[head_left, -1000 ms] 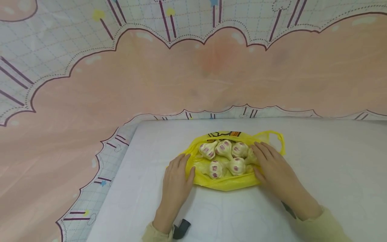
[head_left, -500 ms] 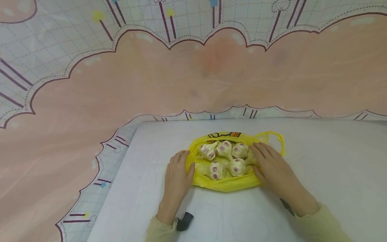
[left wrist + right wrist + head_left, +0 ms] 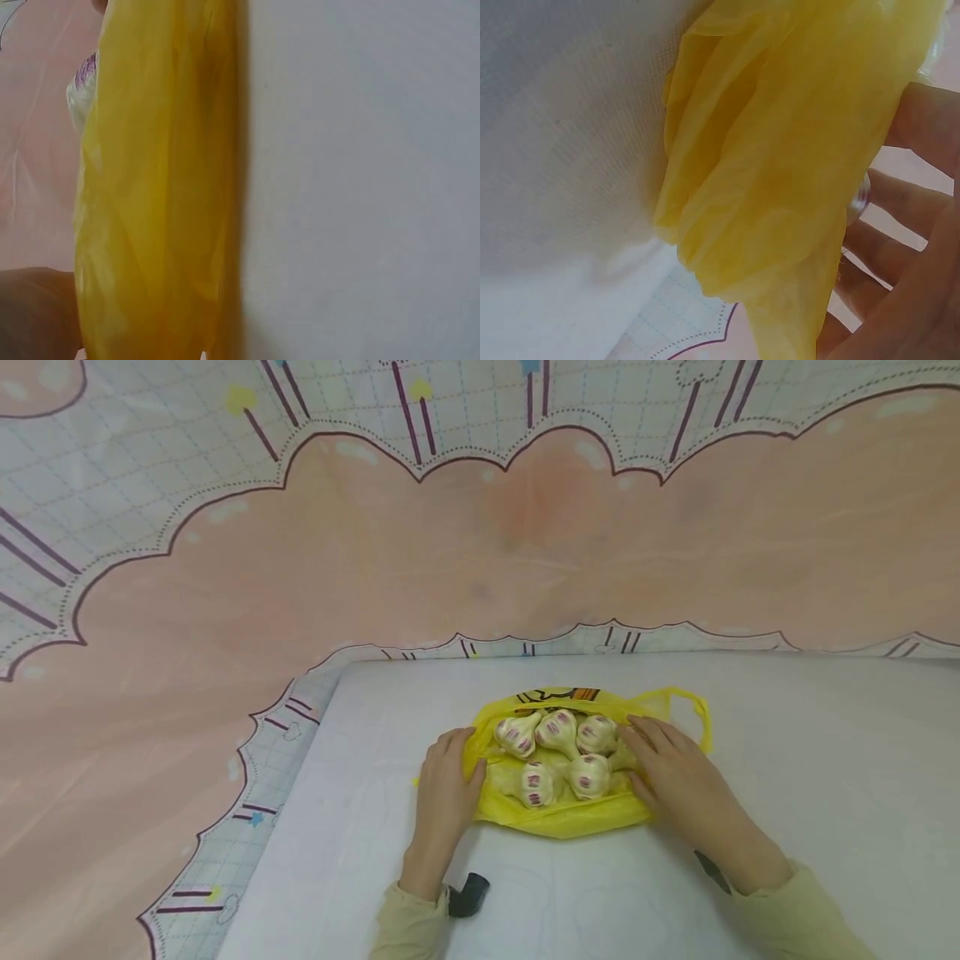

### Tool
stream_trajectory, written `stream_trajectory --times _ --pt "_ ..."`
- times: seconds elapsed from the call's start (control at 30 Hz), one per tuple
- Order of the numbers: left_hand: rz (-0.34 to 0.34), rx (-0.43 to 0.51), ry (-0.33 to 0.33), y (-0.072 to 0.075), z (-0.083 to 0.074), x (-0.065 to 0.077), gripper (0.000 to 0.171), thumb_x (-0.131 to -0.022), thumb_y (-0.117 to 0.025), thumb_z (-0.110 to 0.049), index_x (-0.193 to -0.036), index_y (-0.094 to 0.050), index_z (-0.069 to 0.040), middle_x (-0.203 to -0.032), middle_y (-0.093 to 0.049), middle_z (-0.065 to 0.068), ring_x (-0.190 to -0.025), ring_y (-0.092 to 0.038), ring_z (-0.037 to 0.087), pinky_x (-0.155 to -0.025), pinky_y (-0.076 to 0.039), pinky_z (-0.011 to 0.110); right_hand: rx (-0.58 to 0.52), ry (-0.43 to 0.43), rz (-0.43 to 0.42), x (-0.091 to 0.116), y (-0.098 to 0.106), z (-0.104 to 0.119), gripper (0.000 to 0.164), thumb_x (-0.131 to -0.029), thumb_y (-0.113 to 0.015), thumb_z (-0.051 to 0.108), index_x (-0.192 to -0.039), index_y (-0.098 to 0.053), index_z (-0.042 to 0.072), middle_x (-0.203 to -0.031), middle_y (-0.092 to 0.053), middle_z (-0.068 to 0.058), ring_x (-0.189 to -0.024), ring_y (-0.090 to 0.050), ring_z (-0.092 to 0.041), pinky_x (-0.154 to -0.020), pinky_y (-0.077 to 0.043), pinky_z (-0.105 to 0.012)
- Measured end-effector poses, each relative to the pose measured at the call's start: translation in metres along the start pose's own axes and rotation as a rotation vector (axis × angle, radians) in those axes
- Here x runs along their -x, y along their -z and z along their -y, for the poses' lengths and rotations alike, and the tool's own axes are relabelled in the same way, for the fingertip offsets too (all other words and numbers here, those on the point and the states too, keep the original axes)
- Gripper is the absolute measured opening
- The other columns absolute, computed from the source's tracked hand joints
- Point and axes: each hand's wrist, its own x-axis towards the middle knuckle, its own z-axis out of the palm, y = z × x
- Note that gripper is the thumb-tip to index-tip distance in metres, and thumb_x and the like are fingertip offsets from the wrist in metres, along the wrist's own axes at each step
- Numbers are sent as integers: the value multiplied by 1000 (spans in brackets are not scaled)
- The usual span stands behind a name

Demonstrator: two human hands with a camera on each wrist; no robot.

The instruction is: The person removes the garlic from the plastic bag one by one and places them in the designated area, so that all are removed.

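A yellow plastic bag (image 3: 566, 827) lies on its side on the table with its mouth spread wide. Several white garlic bulbs (image 3: 591, 775) with purple streaks sit inside it. At the bag's left end my left hand (image 3: 442, 789) rests, fingers extended along the edge and thumb on the near side. My right hand (image 3: 686, 781) lies over the right end, fingertips reaching onto the rim beside the bulbs. Its fingers (image 3: 907, 199) appear spread against the plastic in the right wrist view. One garlic bulb (image 3: 81, 94) peeks over the bag's edge in the left wrist view.
A white-covered table (image 3: 337, 860) stretches around the bag. Behind it hangs a patterned peach and white cloth (image 3: 480, 552). One bag handle (image 3: 703, 722) loops out at the far right. A black strap piece (image 3: 468, 895) shows at the left wrist.
My left hand has slid slightly forward and to the right along the bag's left end. The right hand and the garlic bulbs stay nearly in place.
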Motion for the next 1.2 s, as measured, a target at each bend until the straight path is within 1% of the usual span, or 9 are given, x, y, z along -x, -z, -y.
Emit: stream_trajectory --times 0.2,0.33,0.47,0.57,0.7,0.87,1.2 --pt "21 9 46 -2 7 -3 46 -92 -70 -14 -134 -58 -4 -136 -56 15 -126 -52 35 -106 -44 50 2 -29 40 -1 1 0 55 -89 -73 11 -138 -53 -1 -142 -50 -24 -131 -45 -43 -111 -37 -57" --pt "51 33 70 -3 9 -4 46 -92 -69 -15 -135 -57 -4 -137 -56 15 -128 -52 35 -108 -43 49 -1 -35 50 -1 0 0 53 -89 -73 11 -137 -53 0 -141 -50 -24 -130 -46 -43 -109 -38 -58" --pt "83 50 100 -3 11 -4 46 -94 -67 -15 -137 -55 -4 -138 -56 15 -130 -51 33 -111 -41 47 -3 -20 35 -2 -3 -1 51 -88 -72 7 -136 -53 0 -138 -53 -24 -128 -48 -42 -106 -41 -58" --pt "90 53 112 -4 12 -5 45 -94 -67 -15 -136 -55 -4 -136 -58 14 -128 -52 33 -110 -42 47 -4 -7 12 -4 -6 -2 51 -87 -72 4 -135 -54 0 -135 -54 -25 -126 -50 -42 -103 -44 -58" --pt "84 70 125 -4 12 -5 42 -93 -68 -14 -133 -59 -5 -132 -62 14 -125 -55 33 -107 -44 48 -9 -1 -11 -5 -7 -3 51 -86 -72 2 -134 -55 -1 -133 -55 -25 -124 -51 -42 -100 -46 -59" --pt "68 89 149 -5 14 -5 36 -93 -69 -14 -128 -64 -6 -128 -65 13 -122 -58 32 -105 -46 47 -21 2 -15 -5 -8 -4 50 -85 -73 1 -133 -56 -1 -133 -56 -25 -124 -52 -42 -99 -48 -57" --pt "25 114 132 -6 18 -6 33 -91 -72 -12 -123 -68 -7 -123 -68 12 -118 -61 31 -102 -49 46 -44 -5 -15 -6 -5 -3 47 -85 -75 2 -130 -60 0 -133 -57 -23 -124 -52 -40 -98 -50 -55"
